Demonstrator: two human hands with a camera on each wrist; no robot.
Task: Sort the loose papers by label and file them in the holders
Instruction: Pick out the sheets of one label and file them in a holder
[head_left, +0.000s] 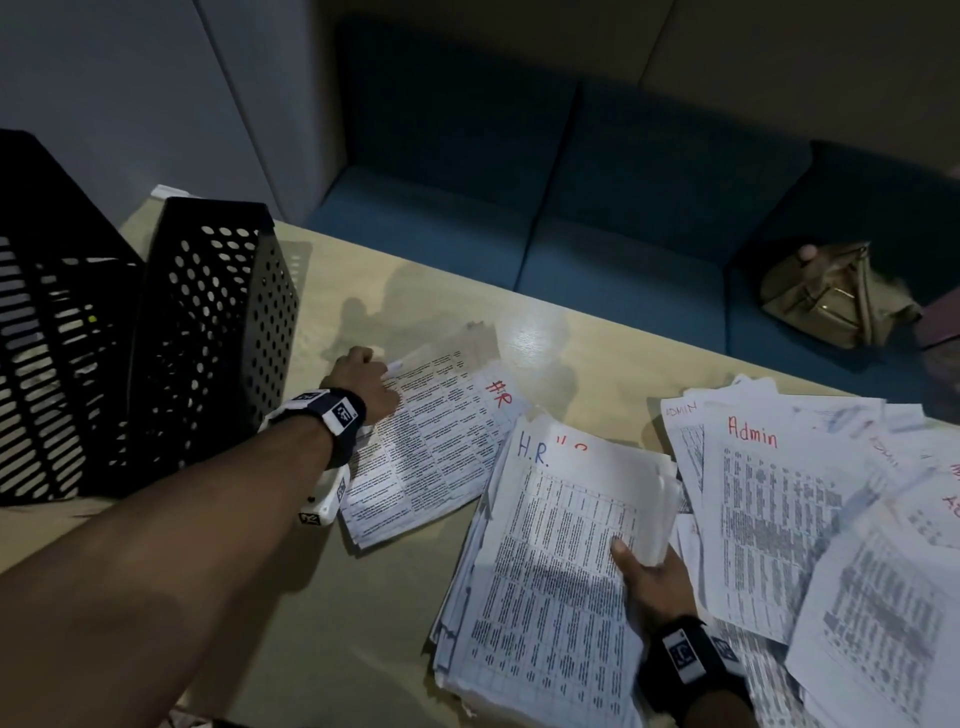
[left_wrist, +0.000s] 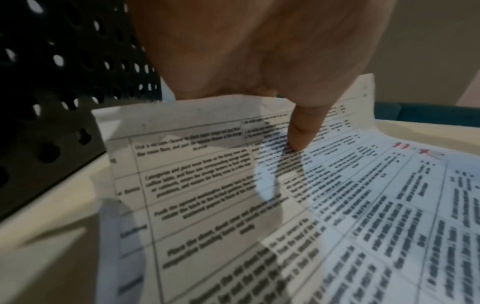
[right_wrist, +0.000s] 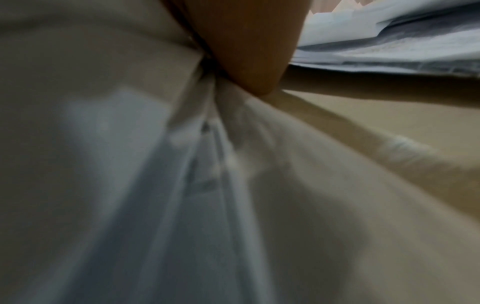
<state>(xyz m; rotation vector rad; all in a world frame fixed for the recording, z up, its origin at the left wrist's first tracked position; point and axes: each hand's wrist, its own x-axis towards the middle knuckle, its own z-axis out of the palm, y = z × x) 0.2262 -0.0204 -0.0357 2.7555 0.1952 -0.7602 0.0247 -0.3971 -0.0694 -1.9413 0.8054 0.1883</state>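
A printed sheet marked "HR" in red (head_left: 431, 447) lies on the table beside the black perforated holders (head_left: 218, 332). My left hand (head_left: 376, 371) pinches its far left edge: in the left wrist view the thumb (left_wrist: 301, 133) presses on top of the sheet (left_wrist: 233, 205) and that edge curls up against the hand. My right hand (head_left: 631, 558) grips a thick stack labelled "H.R." (head_left: 561, 545), thumb on top and fingers hidden beneath. The right wrist view shows only the thumb (right_wrist: 246, 51) on blurred paper (right_wrist: 182, 185). Loose sheets marked "Admin" (head_left: 769, 519) are spread at the right.
A second black slotted holder (head_left: 52, 312) stands at the far left, close to the first (left_wrist: 64, 82). Beyond the beige table (head_left: 363, 597) is a blue sofa (head_left: 623, 208) with a tan bag (head_left: 831, 296) on it.
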